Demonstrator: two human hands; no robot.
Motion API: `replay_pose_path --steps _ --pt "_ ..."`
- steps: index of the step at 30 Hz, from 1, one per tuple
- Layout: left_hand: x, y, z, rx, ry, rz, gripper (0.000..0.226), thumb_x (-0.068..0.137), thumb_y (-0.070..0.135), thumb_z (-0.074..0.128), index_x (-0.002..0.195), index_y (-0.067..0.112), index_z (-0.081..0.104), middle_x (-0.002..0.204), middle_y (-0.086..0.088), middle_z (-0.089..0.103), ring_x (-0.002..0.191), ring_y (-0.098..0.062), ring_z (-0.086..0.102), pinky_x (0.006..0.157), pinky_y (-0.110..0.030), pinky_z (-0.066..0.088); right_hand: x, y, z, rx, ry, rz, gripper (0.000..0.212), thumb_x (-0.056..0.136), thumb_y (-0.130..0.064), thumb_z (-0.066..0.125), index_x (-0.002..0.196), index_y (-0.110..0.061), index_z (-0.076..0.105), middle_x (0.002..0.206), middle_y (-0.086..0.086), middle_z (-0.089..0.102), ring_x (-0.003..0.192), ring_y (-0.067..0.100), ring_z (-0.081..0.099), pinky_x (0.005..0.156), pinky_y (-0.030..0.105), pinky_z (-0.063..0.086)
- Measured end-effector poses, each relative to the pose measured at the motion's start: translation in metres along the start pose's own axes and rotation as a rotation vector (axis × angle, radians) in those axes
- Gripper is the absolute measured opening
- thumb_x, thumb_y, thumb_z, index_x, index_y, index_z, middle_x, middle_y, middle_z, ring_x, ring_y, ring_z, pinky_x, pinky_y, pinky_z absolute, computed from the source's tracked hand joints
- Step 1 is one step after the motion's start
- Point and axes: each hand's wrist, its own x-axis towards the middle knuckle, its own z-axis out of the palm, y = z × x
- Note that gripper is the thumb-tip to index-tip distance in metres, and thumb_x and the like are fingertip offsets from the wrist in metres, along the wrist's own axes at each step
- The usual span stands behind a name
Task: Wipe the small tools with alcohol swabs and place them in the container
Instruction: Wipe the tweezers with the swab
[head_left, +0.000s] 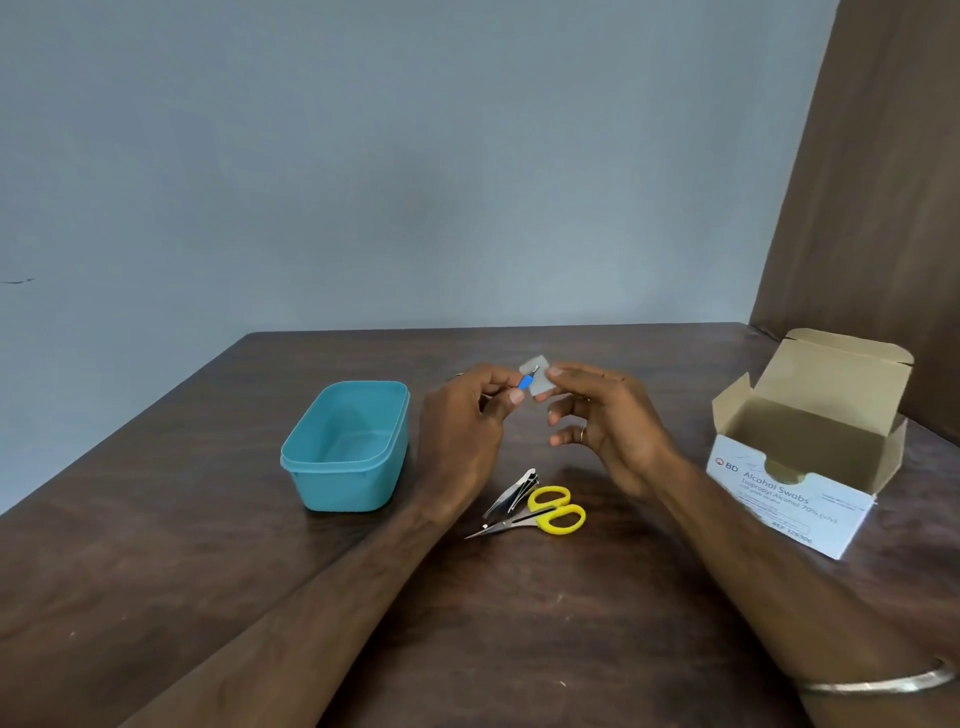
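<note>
Head view: a small blue-handled tool (526, 382) is pinched in the left hand (462, 421), above the middle of the tabletop (156, 545). A white swab (537, 376) is pinched against its metal tip by the right hand (602, 415). Scissors (540, 517) and nail clippers (511, 496) lie toward the near edge, a teal container (345, 447) toward the left edge, a swab box (800, 457) at the right. The tip is probably best wiped by being drawn through the folded swab
</note>
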Motion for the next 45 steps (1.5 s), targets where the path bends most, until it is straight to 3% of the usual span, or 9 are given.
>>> replay_pose_path --steps 4,9,15,20,27,34,38,41,45 --pt "0.0 -0.002 -0.001 0.018 0.002 0.013 0.013 0.089 0.018 0.07 0.099 0.022 0.076 0.092 0.009 0.075 0.083 -0.004 0.067 0.071 -0.027 0.053 -0.002 -0.001 -0.002 -0.062 -0.047 -0.019 0.027 0.083 0.004 0.056 0.093 -0.007 0.078 0.088 0.012 0.072 0.064 0.021 0.056 0.056 0.034 0.05" --pt "-0.003 0.001 -0.001 0.019 -0.016 0.042 0.011 0.088 0.017 0.071 0.097 0.021 0.075 0.09 0.011 0.074 0.083 -0.002 0.067 0.075 -0.03 0.056 -0.005 -0.002 -0.003 -0.125 -0.023 -0.082 0.017 0.084 -0.01 0.074 0.1 -0.006 0.077 0.086 0.011 0.073 0.061 0.019 0.055 0.055 0.031 0.049" --pt "-0.004 0.003 -0.001 0.112 -0.017 0.11 0.013 0.087 0.016 0.072 0.099 0.021 0.077 0.093 0.008 0.075 0.085 -0.004 0.067 0.078 -0.031 0.056 -0.003 -0.002 -0.004 -0.278 -0.003 -0.19 0.012 0.088 -0.013 0.072 0.097 -0.005 0.077 0.08 0.011 0.071 0.055 0.018 0.053 0.052 0.032 0.046" --pt "-0.005 0.003 -0.003 0.158 -0.044 0.091 0.015 0.086 0.018 0.074 0.101 0.021 0.077 0.094 0.008 0.075 0.085 -0.005 0.067 0.079 -0.033 0.056 -0.002 -0.002 -0.005 -0.462 -0.01 -0.248 0.009 0.09 -0.01 0.071 0.087 -0.018 0.075 0.072 -0.005 0.065 0.055 0.019 0.054 0.053 0.032 0.047" --pt "-0.008 0.011 0.002 0.101 -0.066 0.051 0.017 0.087 0.018 0.073 0.103 0.019 0.075 0.092 0.009 0.073 0.082 0.0 0.065 0.076 -0.028 0.056 -0.004 0.002 0.003 -0.194 0.012 -0.162 0.017 0.095 -0.005 0.061 0.084 -0.014 0.069 0.077 0.007 0.06 0.051 0.021 0.05 0.053 0.035 0.049" --pt "-0.006 0.005 0.001 0.17 -0.073 0.065 0.016 0.084 0.016 0.075 0.099 0.021 0.078 0.092 0.007 0.076 0.08 -0.004 0.065 0.077 -0.031 0.054 0.0 0.0 -0.006 -0.59 0.063 -0.273 0.011 0.091 -0.005 0.065 0.085 -0.013 0.07 0.062 -0.013 0.059 0.051 0.018 0.051 0.052 0.03 0.045" --pt "-0.007 0.009 0.0 0.127 -0.063 0.067 0.017 0.085 0.015 0.074 0.102 0.02 0.077 0.093 0.009 0.074 0.082 -0.004 0.066 0.077 -0.032 0.057 -0.004 0.001 0.001 -0.328 0.061 -0.2 0.016 0.095 -0.003 0.061 0.085 -0.012 0.069 0.073 0.005 0.057 0.047 0.019 0.048 0.049 0.031 0.046" --pt "-0.006 0.012 -0.001 0.112 -0.066 0.085 0.017 0.086 0.015 0.073 0.103 0.019 0.076 0.094 0.009 0.074 0.082 -0.001 0.065 0.077 -0.031 0.057 -0.006 0.002 0.007 -0.137 0.035 -0.11 0.016 0.097 -0.004 0.058 0.088 -0.012 0.069 0.075 0.008 0.055 0.049 0.019 0.047 0.049 0.032 0.049" --pt "-0.006 0.013 -0.001 0.154 -0.101 0.093 0.022 0.085 0.017 0.074 0.107 0.018 0.075 0.101 0.004 0.075 0.084 -0.005 0.065 0.077 -0.027 0.055 -0.005 0.0 0.006 -0.241 0.096 -0.164 0.02 0.096 -0.002 0.059 0.084 -0.013 0.069 0.07 0.004 0.056 0.046 0.018 0.046 0.05 0.032 0.046"
